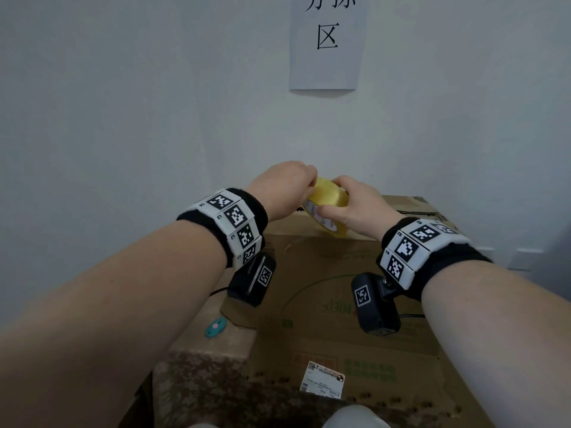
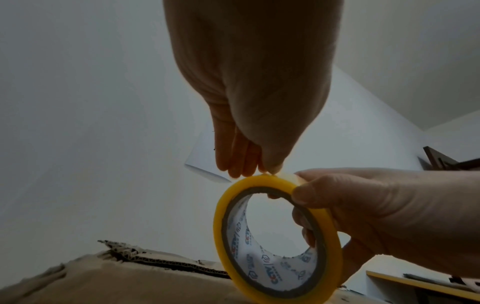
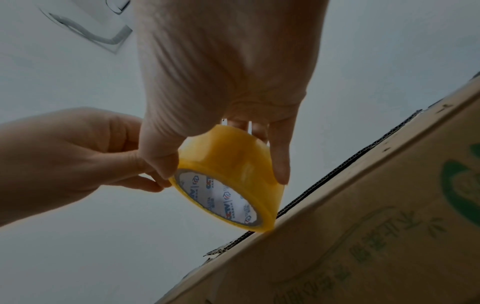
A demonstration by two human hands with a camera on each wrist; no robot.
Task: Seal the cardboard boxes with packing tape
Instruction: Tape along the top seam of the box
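Observation:
A yellow tape roll (image 1: 329, 200) with a printed white core is held over the far edge of the big cardboard box (image 1: 340, 304). My right hand (image 1: 332, 196) grips it across its width, thumb on one side and fingers on the other. In the right wrist view the tape roll (image 3: 228, 160) touches the box (image 3: 363, 236) at its top edge with its lower rim. My left hand (image 1: 310, 183) comes in from the left. In the left wrist view its fingertips (image 2: 259, 170) pinch at the top of the tape roll (image 2: 221, 226). No loose tape end shows.
The white wall stands right behind the box, with a paper sign (image 1: 327, 41) on it. A second cardboard box (image 1: 411, 206) sits behind at the right. A small teal object (image 1: 215, 327) lies on a stone ledge (image 1: 210, 366) to the left. A shipping label (image 1: 323, 379) is stuck on the box top.

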